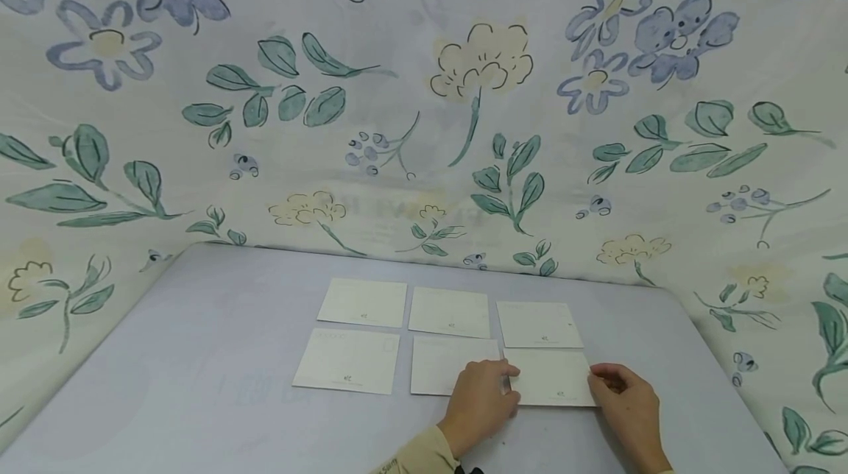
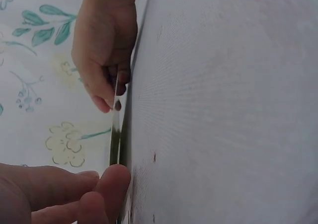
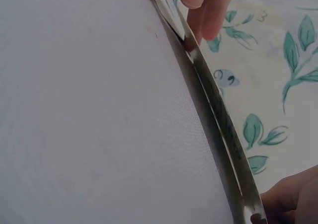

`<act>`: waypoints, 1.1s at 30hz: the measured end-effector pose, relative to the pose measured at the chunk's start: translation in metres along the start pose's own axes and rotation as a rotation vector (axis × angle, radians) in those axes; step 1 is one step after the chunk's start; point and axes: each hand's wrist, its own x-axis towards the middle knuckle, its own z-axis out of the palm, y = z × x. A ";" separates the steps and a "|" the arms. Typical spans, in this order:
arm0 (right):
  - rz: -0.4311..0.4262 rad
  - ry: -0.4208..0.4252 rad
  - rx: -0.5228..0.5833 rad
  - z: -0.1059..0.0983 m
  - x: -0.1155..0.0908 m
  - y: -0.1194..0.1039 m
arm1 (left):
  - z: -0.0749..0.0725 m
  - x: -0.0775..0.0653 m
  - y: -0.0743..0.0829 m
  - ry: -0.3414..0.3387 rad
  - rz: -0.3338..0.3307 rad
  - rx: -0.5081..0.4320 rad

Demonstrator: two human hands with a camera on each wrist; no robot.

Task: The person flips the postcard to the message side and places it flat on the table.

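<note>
A cream postcard (image 1: pixel 553 377) lies at the right end of the front row, between both hands. My left hand (image 1: pixel 480 400) pinches its left edge, and my right hand (image 1: pixel 628 404) pinches its right edge. Seen edge-on in the right wrist view, the postcard (image 3: pixel 218 110) bows slightly and stands a little off the table. In the left wrist view the right hand (image 2: pixel 107 45) grips the far end, with the left fingers (image 2: pixel 112 186) at the near end. The neighbouring front-row postcard (image 1: pixel 444 363) is partly covered by my left hand.
Three more postcards, the left (image 1: pixel 363 302), middle (image 1: pixel 450 312) and right (image 1: pixel 539 324), form the back row. Another postcard (image 1: pixel 347 361) lies at the front left. They rest on a white table (image 1: pixel 218 356), with a flower-printed cloth (image 1: pixel 411 98) behind and at both sides.
</note>
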 end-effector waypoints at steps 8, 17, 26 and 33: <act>-0.025 -0.014 -0.042 -0.001 0.001 -0.001 | 0.000 -0.001 0.002 -0.022 0.005 0.029; -0.027 -0.039 -0.050 -0.001 0.002 -0.001 | 0.004 0.000 0.003 -0.023 0.016 0.043; -0.026 -0.046 -0.040 -0.002 0.002 0.000 | 0.001 -0.003 0.004 -0.035 0.022 0.027; -0.001 -0.073 -0.003 -0.004 0.000 0.000 | -0.009 -0.004 0.006 -0.055 0.039 -0.041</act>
